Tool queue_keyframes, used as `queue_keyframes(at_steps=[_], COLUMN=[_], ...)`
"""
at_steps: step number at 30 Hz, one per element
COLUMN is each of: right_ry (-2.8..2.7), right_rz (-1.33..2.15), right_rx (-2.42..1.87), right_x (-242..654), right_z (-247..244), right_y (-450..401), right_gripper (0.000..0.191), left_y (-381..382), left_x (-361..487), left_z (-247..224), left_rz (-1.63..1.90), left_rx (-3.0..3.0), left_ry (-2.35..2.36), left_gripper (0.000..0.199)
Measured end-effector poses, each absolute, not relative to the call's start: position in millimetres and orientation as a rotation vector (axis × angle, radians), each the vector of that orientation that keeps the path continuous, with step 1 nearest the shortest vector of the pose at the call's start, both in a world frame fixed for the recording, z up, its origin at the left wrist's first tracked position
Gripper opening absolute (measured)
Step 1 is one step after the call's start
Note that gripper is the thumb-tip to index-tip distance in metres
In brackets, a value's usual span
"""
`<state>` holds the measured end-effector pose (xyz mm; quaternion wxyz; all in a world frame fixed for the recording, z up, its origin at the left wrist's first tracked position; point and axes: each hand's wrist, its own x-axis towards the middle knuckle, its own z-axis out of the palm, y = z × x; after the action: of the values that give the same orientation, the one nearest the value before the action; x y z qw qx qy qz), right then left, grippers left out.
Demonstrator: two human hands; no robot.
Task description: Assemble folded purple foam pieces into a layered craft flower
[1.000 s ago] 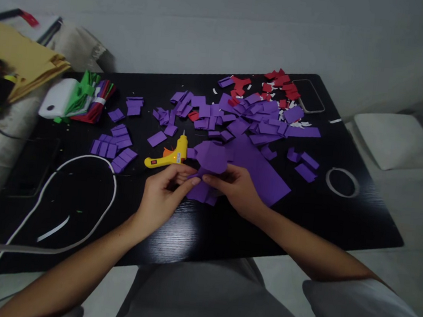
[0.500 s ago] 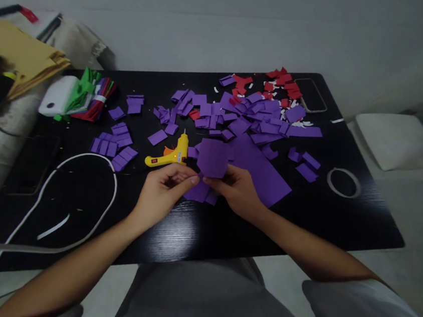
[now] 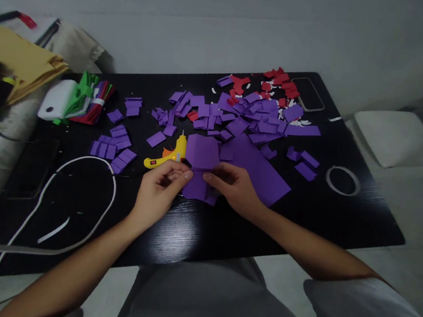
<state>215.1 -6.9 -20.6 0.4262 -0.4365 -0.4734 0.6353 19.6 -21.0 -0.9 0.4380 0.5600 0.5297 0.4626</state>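
A folded piece of purple paper (image 3: pixel 203 152) is held up between my two hands over the black table. My left hand (image 3: pixel 163 181) pinches its lower left edge between thumb and fingers. On the other side, my right hand (image 3: pixel 233 183) grips the lower right edge, thumb in front. Just beyond my left hand lies a yellow glue gun (image 3: pixel 176 155), its nozzle pointing away from me. A large flat purple sheet (image 3: pixel 255 173) rests on the table beside my right hand. More purple paper shows beneath the held piece; how the layers join is unclear.
Many folded purple pieces (image 3: pixel 254 115) spread over the table's middle, with red scraps (image 3: pixel 280 82) at the back right. A tape roll (image 3: pixel 342 181) lies at right. On the left are a white cable (image 3: pixel 113 193), purple strips (image 3: pixel 102 148) and a bundle of coloured paper (image 3: pixel 85 97).
The held purple piece has shifted slightly left and been turned, so a crease now runs across it between my thumbs. Both hands keep their pinch.
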Motion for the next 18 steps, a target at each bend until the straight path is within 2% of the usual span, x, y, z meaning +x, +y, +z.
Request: queue_keyframes(at_steps=[5, 12, 18], right_ry=[-1.181, -1.175, -1.178], right_rz=[1.525, 1.459, 1.482], right_rx=[-1.128, -1.153, -1.12], right_x=[214.2, 213.0, 214.1], right_z=[-22.4, -24.8, -25.0], right_y=[-6.1, -8.1, -6.9], right_gripper=[0.039, 0.037, 0.036], left_y=[-21.3, -22.9, -19.6], left_x=[21.1, 18.5, 16.1], left_z=[-3.0, -5.4, -5.9], left_rz=[1.159, 1.14, 1.08], left_rx=[1.366, 1.421, 1.374], left_ry=[1.315, 1.371, 1.324], left_gripper=[0.021, 0.015, 0.024])
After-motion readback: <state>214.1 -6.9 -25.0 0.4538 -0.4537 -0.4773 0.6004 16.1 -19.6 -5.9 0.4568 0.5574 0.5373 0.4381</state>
